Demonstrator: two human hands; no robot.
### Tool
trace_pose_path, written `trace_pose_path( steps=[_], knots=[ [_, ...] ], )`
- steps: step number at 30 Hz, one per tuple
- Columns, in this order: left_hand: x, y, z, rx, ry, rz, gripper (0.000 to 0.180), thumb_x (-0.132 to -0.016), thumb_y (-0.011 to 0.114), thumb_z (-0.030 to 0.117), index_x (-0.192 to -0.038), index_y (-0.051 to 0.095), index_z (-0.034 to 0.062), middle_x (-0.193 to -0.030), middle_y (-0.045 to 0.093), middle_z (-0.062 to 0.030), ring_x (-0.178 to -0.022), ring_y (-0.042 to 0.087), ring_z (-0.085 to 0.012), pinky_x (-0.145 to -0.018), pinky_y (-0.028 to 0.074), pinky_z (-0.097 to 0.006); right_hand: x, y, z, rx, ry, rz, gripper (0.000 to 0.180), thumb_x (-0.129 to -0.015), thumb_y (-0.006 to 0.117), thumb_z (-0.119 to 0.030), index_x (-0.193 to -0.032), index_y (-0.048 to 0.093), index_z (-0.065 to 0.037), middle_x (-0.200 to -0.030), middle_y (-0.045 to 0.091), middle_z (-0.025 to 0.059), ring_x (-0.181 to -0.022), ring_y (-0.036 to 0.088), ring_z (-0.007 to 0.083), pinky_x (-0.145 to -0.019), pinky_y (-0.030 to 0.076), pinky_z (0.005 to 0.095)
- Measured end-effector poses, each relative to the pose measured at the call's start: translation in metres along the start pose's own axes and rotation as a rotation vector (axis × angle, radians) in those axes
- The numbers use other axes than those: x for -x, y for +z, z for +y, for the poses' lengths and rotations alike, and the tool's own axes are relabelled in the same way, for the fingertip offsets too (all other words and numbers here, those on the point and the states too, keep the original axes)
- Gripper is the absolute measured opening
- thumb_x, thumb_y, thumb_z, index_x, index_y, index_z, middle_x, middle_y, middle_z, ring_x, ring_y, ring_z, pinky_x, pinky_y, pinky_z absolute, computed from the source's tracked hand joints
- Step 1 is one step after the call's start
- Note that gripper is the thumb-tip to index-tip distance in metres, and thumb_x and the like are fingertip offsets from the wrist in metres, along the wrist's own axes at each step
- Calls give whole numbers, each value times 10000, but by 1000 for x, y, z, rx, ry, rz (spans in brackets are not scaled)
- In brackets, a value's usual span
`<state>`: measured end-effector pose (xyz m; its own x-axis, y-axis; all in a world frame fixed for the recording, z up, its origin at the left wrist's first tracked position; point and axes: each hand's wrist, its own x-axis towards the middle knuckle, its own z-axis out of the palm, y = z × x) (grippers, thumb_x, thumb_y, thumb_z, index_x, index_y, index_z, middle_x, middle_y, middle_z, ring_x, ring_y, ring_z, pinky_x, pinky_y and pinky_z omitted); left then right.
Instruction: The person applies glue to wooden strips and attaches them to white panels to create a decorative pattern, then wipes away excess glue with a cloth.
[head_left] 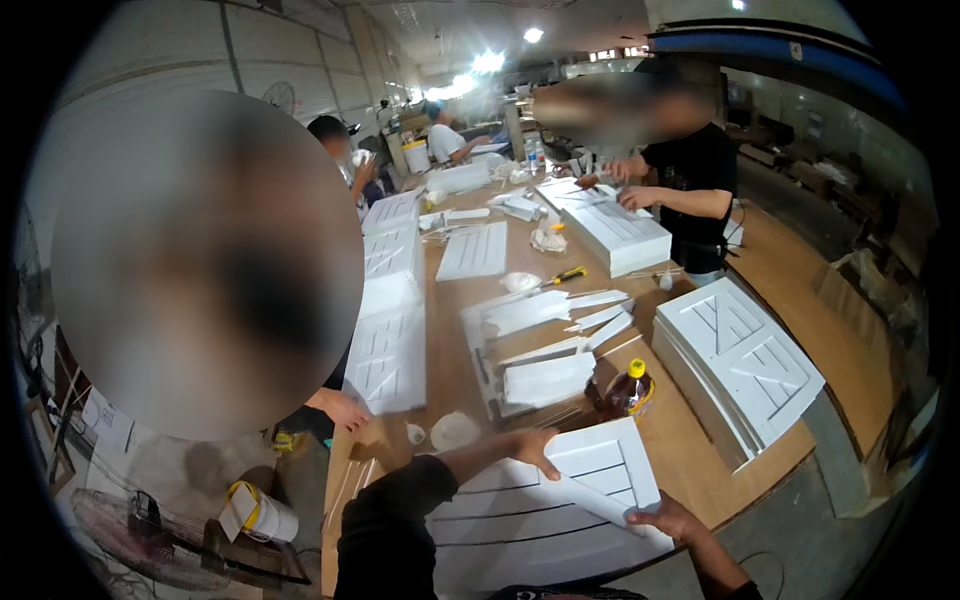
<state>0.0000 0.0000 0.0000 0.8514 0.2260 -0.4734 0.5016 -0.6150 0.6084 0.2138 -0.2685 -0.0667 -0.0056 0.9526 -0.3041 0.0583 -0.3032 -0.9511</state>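
Observation:
A white panel [480,530] with dark parallel grooves lies in front of me at the near end of the brown table. Slantwise over its right part runs a flat white strip [597,500]. My left hand [535,452] is closed on the strip's far left end, thumb on top. At the strip's near right end, my right hand [668,518] grips it with thumb and fingers. Whether the strip touches the panel along its whole length I cannot tell.
White panels are stacked at right [740,365]. Ahead stand a dark bottle [630,392] with a yellow cap and piled white pieces [548,380]. Another person's hand [342,408] rests near the left panel stack [385,350]. Across the table, a person in black [690,180] works over panels.

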Motion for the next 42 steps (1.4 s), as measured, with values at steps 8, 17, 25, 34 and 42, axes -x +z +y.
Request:
trace_pose_path(
  steps=[8, 17, 25, 34, 42],
  knots=[
    [6, -2, 6, -25, 16, 7, 765, -609, 799, 424, -1179, 505, 7, -1179, 545, -187, -1110, 504, -283, -925, 392, -355, -2, 6, -8, 85, -4, 112, 928, -645, 783, -420, -1325, 342, 33, -1274, 476, 193, -1184, 439, 284, -1006, 328, 350],
    [-22, 8, -53, 14, 38, -13, 931, -595, 785, 471, -1283, 400, -24, -1229, 505, -219, -1158, 469, -297, -983, 340, -342, 0, 9, -18, 174, -96, 90, 1043, -626, 736, -558, -1372, 278, 10, -1352, 387, 227, -1263, 355, 322, -1042, 279, 370],
    [-27, 13, -62, 123, 52, -44, 947, -597, 779, 467, -1297, 379, -29, -1237, 496, -228, -1172, 461, -307, -992, 333, -340, 10, 10, -33, 246, -51, 99, 1073, -618, 759, -530, -1387, 236, 7, -1341, 396, 219, -1249, 365, 320, -1039, 281, 371],
    [6, 3, -9, 20, 60, 76, 1022, -590, 775, 488, -1329, 313, -44, -1296, 431, -249, -1223, 403, -330, -1025, 298, -352, -1, 9, -26, 214, -75, 70, 1098, -600, 781, -503, -1387, 221, 20, -1366, 363, 222, -1276, 331, 327, -1056, 255, 391],
    [7, -2, 3, 63, 6, -9, 970, -585, 793, 486, -1294, 379, -30, -1243, 484, -205, -1171, 446, -303, -994, 331, -357, -4, 4, -5, 187, -46, 51, 1082, -600, 787, -476, -1379, 231, 29, -1351, 384, 223, -1267, 348, 324, -1056, 262, 388]
  ],
)
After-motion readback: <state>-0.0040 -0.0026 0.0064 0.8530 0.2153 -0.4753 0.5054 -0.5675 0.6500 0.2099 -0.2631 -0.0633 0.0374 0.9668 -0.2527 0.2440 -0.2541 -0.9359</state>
